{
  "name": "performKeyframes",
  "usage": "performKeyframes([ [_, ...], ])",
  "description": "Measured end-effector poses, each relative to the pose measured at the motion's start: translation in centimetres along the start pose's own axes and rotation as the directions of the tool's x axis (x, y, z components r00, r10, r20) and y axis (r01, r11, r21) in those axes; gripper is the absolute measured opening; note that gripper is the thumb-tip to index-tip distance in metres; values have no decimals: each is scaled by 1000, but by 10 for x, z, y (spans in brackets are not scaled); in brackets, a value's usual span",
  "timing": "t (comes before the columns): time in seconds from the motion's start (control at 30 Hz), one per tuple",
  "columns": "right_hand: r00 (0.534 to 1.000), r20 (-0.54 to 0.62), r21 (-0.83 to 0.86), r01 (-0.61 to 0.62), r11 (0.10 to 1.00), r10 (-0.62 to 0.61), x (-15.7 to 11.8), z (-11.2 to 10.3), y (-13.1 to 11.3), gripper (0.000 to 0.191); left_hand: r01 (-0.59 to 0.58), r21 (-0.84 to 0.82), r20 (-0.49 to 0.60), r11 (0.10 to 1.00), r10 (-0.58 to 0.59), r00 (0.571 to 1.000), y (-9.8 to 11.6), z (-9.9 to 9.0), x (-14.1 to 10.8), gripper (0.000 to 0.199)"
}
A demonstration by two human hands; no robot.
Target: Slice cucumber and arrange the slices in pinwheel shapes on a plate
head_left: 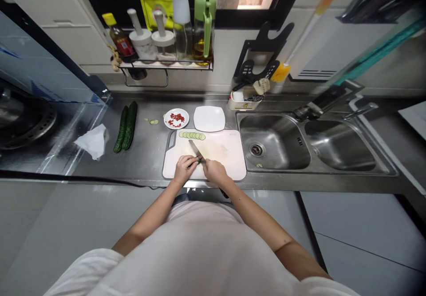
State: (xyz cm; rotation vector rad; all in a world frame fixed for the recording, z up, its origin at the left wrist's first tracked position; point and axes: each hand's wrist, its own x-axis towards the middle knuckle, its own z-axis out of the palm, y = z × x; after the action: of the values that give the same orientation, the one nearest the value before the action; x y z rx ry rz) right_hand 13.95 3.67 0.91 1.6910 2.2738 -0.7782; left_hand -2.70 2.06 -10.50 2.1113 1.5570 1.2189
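Note:
In the head view my right hand (215, 171) is closed round a kitchen knife (195, 148), whose blade points away and to the left over the white cutting board (229, 154). My left hand (184, 168) is beside the blade with its fingers pinched on a small dark green piece (199, 160). The fingers partly hide this piece, and I cannot make out its kind. A row of overlapping cucumber slices (192, 135) lies along the board's far edge.
Beyond the board stand a plate of chopped red pieces (176, 118) and a white square plate (209, 119). Two whole cucumbers (125, 127) and a crumpled white tissue (93, 141) lie left. A double sink (274, 140) adjoins the board's right side. Bottles fill a wall rack (166, 65).

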Motion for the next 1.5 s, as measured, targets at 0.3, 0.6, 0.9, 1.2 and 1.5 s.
performKeyframes([
  [0.3, 1000, -10, 28, 8, 1000, -7, 9, -4, -7, 32, -6, -12, 3, 1000, 6, 1000, -1, 0, 0, 18],
  [0.6, 1000, -3, 9, -1, 1000, 1, 5, 0, -7, 32, 16, -14, 0, 1000, -16, 1000, 1, 0, -1, 19],
  [0.9, 994, 101, -56, -47, 997, 52, -35, 10, 13, 29, 11, -21, -9, 1000, -11, 1000, 3, 0, 0, 18],
  [1.2, 996, 83, -68, -31, 997, 37, -20, 3, 3, 30, 15, -7, 10, 1000, -15, 1000, 1, 1, 0, 16],
  [1.5, 1000, 20, -13, 6, 1000, -6, 15, 0, -12, 32, -13, -12, 4, 1000, 13, 1000, 1, 1, 1, 16],
])
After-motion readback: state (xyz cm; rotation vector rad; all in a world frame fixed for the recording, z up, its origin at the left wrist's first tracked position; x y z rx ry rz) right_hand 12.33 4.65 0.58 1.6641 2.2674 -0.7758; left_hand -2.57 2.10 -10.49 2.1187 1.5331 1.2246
